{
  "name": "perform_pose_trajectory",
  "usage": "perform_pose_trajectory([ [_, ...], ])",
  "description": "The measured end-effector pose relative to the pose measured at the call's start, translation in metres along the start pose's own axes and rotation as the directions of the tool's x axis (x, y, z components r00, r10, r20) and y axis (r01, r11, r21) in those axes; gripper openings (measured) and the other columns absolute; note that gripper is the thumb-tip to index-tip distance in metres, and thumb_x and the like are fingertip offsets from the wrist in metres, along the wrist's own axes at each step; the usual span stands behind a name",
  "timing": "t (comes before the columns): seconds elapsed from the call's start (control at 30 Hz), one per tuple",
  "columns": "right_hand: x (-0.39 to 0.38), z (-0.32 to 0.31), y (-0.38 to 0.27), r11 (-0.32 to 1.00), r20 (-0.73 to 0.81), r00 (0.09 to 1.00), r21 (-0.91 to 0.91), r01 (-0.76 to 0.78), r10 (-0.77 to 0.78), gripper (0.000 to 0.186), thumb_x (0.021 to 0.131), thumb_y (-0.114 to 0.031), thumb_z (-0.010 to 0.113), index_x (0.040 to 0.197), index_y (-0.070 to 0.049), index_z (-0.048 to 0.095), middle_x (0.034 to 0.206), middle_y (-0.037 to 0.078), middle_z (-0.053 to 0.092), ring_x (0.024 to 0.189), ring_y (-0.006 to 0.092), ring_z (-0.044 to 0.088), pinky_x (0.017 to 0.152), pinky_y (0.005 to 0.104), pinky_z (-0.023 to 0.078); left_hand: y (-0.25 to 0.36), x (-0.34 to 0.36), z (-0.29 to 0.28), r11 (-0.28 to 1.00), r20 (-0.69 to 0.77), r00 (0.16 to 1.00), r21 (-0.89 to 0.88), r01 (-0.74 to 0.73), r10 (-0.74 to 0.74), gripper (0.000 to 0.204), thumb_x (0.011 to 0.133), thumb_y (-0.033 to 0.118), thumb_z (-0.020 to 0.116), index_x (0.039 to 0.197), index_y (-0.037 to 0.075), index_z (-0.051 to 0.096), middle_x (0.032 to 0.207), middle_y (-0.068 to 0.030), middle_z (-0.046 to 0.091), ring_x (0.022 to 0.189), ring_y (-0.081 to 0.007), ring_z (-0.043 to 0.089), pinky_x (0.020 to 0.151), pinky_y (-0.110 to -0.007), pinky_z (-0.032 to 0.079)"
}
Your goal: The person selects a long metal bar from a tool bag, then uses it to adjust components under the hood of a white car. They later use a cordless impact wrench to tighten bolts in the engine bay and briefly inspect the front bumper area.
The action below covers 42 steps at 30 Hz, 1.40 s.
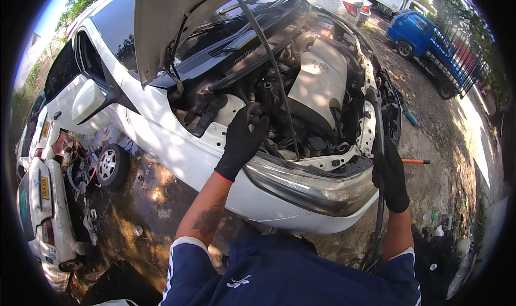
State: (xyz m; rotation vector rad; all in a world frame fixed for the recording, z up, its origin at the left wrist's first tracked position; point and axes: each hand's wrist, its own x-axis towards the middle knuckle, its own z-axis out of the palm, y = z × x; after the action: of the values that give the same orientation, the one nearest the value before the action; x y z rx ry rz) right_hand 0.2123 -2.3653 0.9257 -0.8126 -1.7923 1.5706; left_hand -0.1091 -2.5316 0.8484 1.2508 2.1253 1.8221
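A white car stands before me with its hood raised on a thin prop rod. Both my hands wear black gloves. My left hand is over the near left side of the engine bay, its fingers curled; whatever they hold is too dark to make out. By the front right corner, my right hand is closed around a long dark bar, which runs from the front panel down past the bumper. Within the bay sits a light grey engine cover. An orange stick with a dark end juts out beside my right hand.
A loose wheel and scattered car parts lie on the ground at left, beside a damaged white car body. A blue truck is parked at the far right. Small litter lies at lower right.
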Motion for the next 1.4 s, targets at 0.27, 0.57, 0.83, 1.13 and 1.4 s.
perform_pose_trajectory([
  [0.27,0.112,0.104,0.016,0.952,0.435,0.898,-0.244,0.184,-0.062,0.045,0.096,-0.008,0.055,0.14,0.0,0.046,0.085,0.001,0.06,0.073,0.0057,0.053,0.066,0.0227,0.044,-0.128,0.131,0.034,0.998,0.357,0.934,-0.06,-0.001,0.023,0.05,0.08,0.028,0.07,0.121,0.001,0.06,0.112,-0.0172,0.065,0.101,-0.029,0.063,0.089,-0.038,0.049],
  [0.57,0.144,0.135,0.024,0.873,0.458,0.887,-0.408,0.267,-0.057,0.051,0.096,-0.005,0.054,0.146,-0.005,0.043,0.11,0.006,0.065,0.09,0.0084,0.056,0.081,0.0266,0.048,-0.073,0.124,0.023,0.99,0.341,0.935,0.129,0.056,-0.097,0.038,0.086,0.033,0.066,0.102,-0.001,0.066,0.09,-0.0211,0.069,0.086,-0.0327,0.068,0.075,-0.041,0.05],
  [0.83,0.163,0.133,0.022,0.811,0.572,0.814,-0.425,0.403,-0.105,0.053,0.095,-0.005,0.056,0.147,-0.009,0.043,0.112,0.009,0.068,0.088,0.0111,0.059,0.085,0.0286,0.049,-0.08,0.123,0.023,0.992,0.279,0.956,0.114,0.057,-0.087,0.04,0.085,0.038,0.067,0.095,0.0,0.066,0.085,-0.0206,0.068,0.083,-0.0353,0.067,0.072,-0.042,0.05],
  [1.13,0.19,0.125,0.068,0.725,0.65,0.682,-0.283,0.628,-0.337,0.054,0.094,-0.005,0.057,0.146,-0.013,0.045,0.091,0.01,0.066,0.077,0.012,0.059,0.076,0.0255,0.049,-0.102,0.118,0.026,0.998,0.305,0.95,0.029,0.053,-0.06,0.031,0.086,0.03,0.067,0.105,0.006,0.068,0.091,-0.0172,0.07,0.089,-0.0314,0.069,0.078,-0.04,0.051],
  [1.4,0.193,0.105,0.093,0.853,0.643,0.748,-0.288,0.436,-0.166,0.056,0.091,-0.006,0.055,0.145,-0.016,0.046,0.082,0.011,0.064,0.068,0.0185,0.064,0.066,0.0329,0.053,-0.106,0.129,0.045,0.91,0.228,0.967,-0.414,-0.009,0.114,0.025,0.093,0.023,0.062,0.108,0.004,0.066,0.091,-0.0077,0.069,0.081,-0.0194,0.064,0.075,-0.035,0.051],
])
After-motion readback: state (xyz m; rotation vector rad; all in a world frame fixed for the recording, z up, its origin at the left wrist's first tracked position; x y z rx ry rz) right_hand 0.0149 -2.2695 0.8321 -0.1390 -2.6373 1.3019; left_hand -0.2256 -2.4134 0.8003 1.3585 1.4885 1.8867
